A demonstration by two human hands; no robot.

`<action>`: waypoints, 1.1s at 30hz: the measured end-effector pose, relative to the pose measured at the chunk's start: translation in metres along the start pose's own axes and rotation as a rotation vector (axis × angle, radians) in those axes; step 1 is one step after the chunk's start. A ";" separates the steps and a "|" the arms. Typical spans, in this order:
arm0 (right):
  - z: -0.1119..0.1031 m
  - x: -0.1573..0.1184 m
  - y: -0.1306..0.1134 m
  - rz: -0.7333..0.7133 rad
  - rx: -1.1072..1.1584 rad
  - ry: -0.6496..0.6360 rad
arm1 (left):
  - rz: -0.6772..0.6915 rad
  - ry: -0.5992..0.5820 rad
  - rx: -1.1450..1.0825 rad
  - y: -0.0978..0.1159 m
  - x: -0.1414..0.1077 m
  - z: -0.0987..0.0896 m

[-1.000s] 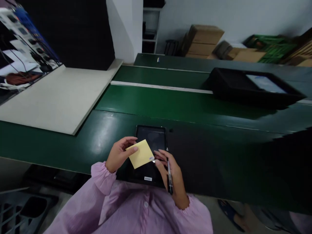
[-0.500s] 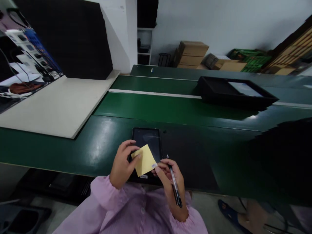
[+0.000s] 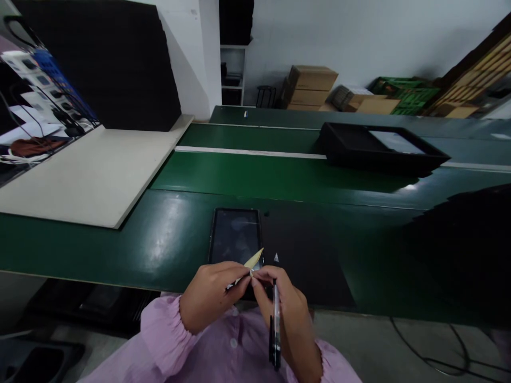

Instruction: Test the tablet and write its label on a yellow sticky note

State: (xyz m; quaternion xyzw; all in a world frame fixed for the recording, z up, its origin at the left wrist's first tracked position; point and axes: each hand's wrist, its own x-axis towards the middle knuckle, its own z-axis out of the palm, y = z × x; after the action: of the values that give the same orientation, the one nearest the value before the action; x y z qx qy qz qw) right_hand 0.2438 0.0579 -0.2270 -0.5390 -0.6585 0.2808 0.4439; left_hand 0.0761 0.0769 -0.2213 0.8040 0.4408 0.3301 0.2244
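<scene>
My left hand point(image 3: 217, 292) is closed, its thumb and fingers pinching a yellow sticky note point(image 3: 254, 259). The note is bent and seen nearly edge-on, its lower part hidden by the fingers. At the same spot the fingertips of my right hand point(image 3: 285, 300) meet it, closed on a small whitish bit at the note's edge. A clear-barrelled pen with a black cap point(image 3: 275, 330) is also tucked in my right hand, pointing down toward me. Beneath both hands lies a dark tablet point(image 3: 235, 236), its near end covered by them.
The tablet rests beside a thin black sheet point(image 3: 309, 255) on the green bench point(image 3: 175, 239). A black tray point(image 3: 359, 146) holding a flat pale-screened item stands at the back right. To the left is a cream board point(image 3: 96, 175) with a black stack point(image 3: 99, 69); another dark stack point(image 3: 471, 250) is at right.
Both hands have come together over the tablet's near end. The sticky note has turned from facing me to nearly edge-on and bent. The pen has swung more upright in my view.
</scene>
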 end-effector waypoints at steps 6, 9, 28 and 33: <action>-0.005 -0.001 0.001 -0.127 -0.097 -0.084 | 0.013 -0.132 0.038 0.002 0.002 -0.005; -0.006 -0.004 0.001 -0.118 -0.113 -0.081 | -0.013 -0.124 0.025 0.003 0.001 -0.003; -0.035 -0.017 0.027 0.560 0.283 0.239 | -0.228 -0.244 0.592 -0.027 0.044 -0.021; -0.049 -0.021 0.030 0.600 0.312 0.309 | -0.101 -0.504 0.807 -0.026 0.041 0.012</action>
State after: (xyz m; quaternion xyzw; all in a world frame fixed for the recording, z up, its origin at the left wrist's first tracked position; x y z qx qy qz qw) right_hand 0.3010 0.0401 -0.2363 -0.6697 -0.3458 0.4109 0.5129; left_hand 0.0868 0.1241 -0.2330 0.8596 0.5039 -0.0842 0.0098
